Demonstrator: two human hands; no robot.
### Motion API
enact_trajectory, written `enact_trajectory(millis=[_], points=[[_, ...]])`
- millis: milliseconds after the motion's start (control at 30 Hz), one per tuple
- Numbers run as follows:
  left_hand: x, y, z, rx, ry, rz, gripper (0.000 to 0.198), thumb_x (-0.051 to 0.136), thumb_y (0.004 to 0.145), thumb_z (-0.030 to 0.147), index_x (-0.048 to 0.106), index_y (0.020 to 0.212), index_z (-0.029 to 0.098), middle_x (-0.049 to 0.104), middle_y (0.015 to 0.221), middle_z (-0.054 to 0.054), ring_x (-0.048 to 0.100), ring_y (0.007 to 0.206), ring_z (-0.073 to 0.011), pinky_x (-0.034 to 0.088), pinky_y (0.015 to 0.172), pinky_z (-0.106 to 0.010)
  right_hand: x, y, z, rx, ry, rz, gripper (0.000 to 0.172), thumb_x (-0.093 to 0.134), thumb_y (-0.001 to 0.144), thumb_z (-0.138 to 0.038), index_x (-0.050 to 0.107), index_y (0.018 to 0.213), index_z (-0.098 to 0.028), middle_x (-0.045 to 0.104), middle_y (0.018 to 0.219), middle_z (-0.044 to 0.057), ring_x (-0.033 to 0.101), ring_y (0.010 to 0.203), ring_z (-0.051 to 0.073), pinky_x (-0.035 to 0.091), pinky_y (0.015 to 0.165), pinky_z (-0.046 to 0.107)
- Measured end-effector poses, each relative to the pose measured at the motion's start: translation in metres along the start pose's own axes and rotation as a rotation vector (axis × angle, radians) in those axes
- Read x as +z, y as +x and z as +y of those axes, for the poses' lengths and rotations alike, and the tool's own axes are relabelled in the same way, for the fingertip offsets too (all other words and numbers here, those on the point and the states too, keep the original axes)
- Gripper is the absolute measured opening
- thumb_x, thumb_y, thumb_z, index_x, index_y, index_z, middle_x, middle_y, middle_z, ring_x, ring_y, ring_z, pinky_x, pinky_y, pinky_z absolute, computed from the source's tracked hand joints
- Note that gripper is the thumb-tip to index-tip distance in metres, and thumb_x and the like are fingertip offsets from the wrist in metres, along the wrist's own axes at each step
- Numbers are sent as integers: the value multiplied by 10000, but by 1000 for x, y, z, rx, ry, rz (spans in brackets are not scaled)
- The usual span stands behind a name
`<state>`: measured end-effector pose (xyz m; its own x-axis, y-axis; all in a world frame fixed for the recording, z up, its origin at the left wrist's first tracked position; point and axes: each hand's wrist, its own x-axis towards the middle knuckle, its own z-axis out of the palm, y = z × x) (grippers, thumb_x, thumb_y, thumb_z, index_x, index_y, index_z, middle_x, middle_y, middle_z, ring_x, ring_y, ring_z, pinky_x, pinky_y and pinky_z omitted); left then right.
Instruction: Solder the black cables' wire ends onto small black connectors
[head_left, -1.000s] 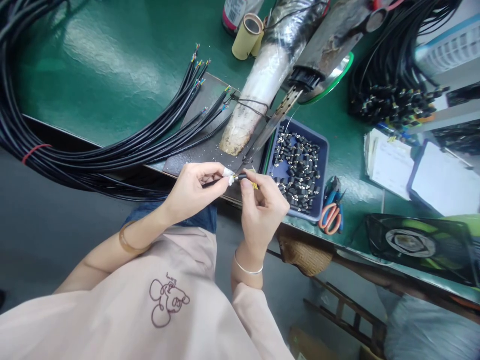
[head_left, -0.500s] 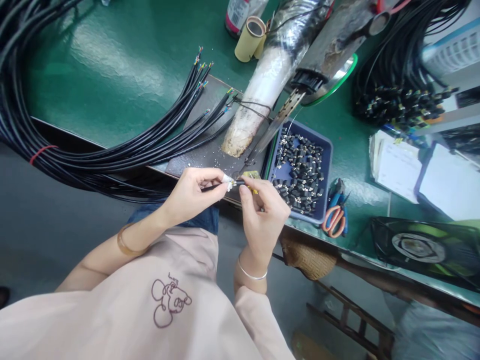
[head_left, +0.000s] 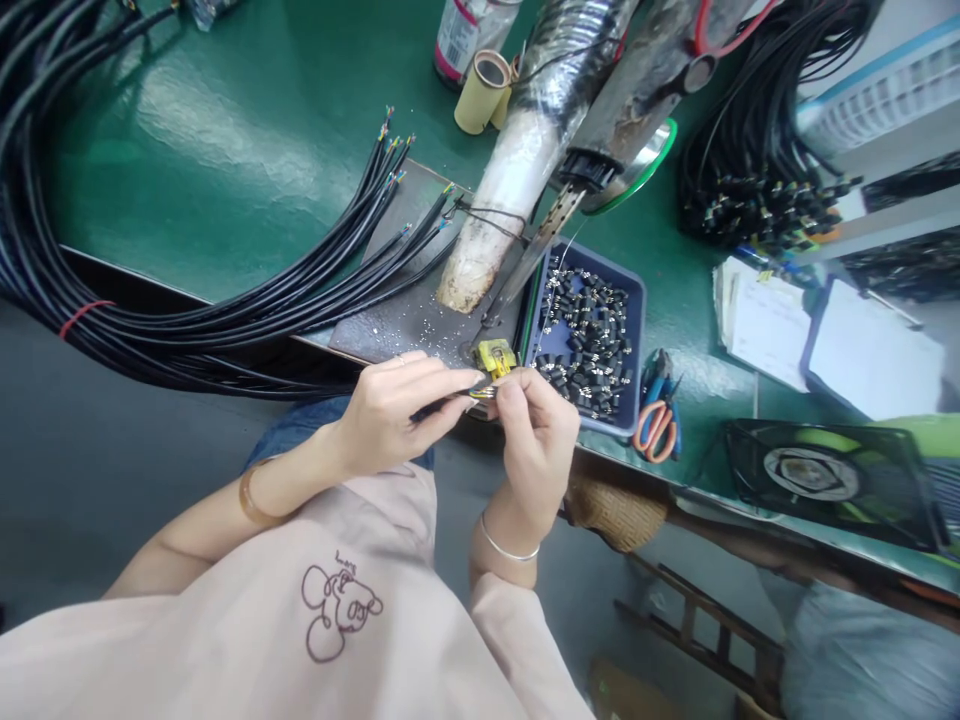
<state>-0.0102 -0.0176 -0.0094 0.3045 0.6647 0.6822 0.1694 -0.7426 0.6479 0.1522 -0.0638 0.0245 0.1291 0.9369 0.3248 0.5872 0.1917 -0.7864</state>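
Observation:
My left hand [head_left: 401,405] pinches the end of a black cable, whose thin coloured wires [head_left: 480,393] stick out past my fingertips. Facing it, my right hand [head_left: 536,420] is closed on a small black connector, mostly hidden by the thumb and fingers. The wire ends and the connector meet between my hands; whether they are joined I cannot tell. Just beyond my fingers sits a yellow block [head_left: 496,354]. Above that, a mounted soldering iron [head_left: 525,265] points its tip down. A blue bin [head_left: 636,330] of several similar black connectors stands to the right.
A bundle of black cables [head_left: 225,320] with stripped ends lies along the left. A white hose [head_left: 502,190] hangs beside the iron. Right of the bin are pliers [head_left: 658,410], papers [head_left: 765,320] and a fan [head_left: 817,472]. More cables [head_left: 757,140] lie at the back right.
Both hands have shifted slightly down and toward me, uncovering more of the yellow block. My left fingers now lie straighter along the cable. The whole view has moved a little.

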Motion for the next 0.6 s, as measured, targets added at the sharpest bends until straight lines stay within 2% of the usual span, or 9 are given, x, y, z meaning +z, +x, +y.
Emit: enact_trajectory(millis=[67, 133, 200, 267, 300, 333, 400, 500, 600], points=[[-2, 0, 3, -143, -115, -5, 118, 652, 937, 190, 754, 881, 169, 790, 789, -45, 700, 676, -129, 569, 703, -235, 1, -1, 1, -39, 27, 2, 316, 537, 1034, -309, 592, 741, -206, 554, 625, -62, 493, 531, 79, 376, 505, 210], [-6, 2, 7, -391, -320, -65, 162, 646, 930, 202, 708, 789, 154, 748, 698, -26, 650, 567, -104, 538, 596, -206, 3, -3, 4, -119, -2, 29, 253, 553, 1031, -291, 627, 801, -214, 602, 684, -52, 540, 579, 85, 411, 534, 207], [-9, 5, 10, -659, -566, -176, 190, 630, 924, 214, 656, 749, 145, 672, 592, 7, 544, 432, -68, 453, 460, -176, 5, -7, 8, -222, -76, 77, 196, 588, 1017, -275, 658, 842, -222, 647, 732, -39, 586, 633, 96, 449, 580, 212], [-13, 9, 10, -812, -745, -272, 179, 641, 905, 235, 643, 753, 140, 645, 565, 17, 500, 394, -55, 415, 420, -166, 6, -11, 11, -277, -141, 120, 136, 632, 994, -257, 689, 873, -230, 676, 746, -30, 606, 645, 104, 464, 592, 220], [-13, 9, 9, -840, -785, -300, 176, 649, 896, 242, 648, 756, 136, 649, 571, 12, 504, 402, -56, 423, 428, -166, 6, -13, 12, -275, -160, 144, 103, 648, 984, -253, 706, 901, -235, 678, 737, -32, 600, 622, 104, 461, 575, 223], [-14, 9, 8, -837, -789, -305, 174, 658, 889, 241, 657, 754, 132, 656, 580, 5, 519, 421, -61, 440, 446, -169, 5, -14, 12, -259, -172, 173, 76, 659, 978, -255, 721, 938, -240, 672, 717, -37, 580, 582, 101, 448, 547, 225], [-12, 7, 6, -745, -675, -240, 163, 667, 888, 219, 684, 757, 123, 680, 621, -13, 561, 486, -75, 477, 499, -179, 3, -17, 10, -214, -202, 211, 89, 668, 974, -271, 736, 1025, -245, 658, 690, -49, 517, 504, 91, 417, 498, 228], [-8, -1, 4, -424, -335, -82, 135, 665, 917, 169, 729, 810, 117, 713, 702, -33, 609, 584, -96, 501, 572, -196, 1, -17, 2, -184, -283, 136, 116, 692, 957, -276, 743, 1055, -241, 660, 687, -52, 509, 492, 86, 411, 494, 228], [-3, -8, 4, -157, -81, -34, 143, 615, 964, 127, 741, 898, 119, 745, 765, -47, 666, 665, -115, 533, 647, -207, 4, -16, -4, -215, -349, 81, 49, 709, 935, -201, 738, 957, -234, 684, 715, -43, 578, 560, 88, 441, 549, 219]])
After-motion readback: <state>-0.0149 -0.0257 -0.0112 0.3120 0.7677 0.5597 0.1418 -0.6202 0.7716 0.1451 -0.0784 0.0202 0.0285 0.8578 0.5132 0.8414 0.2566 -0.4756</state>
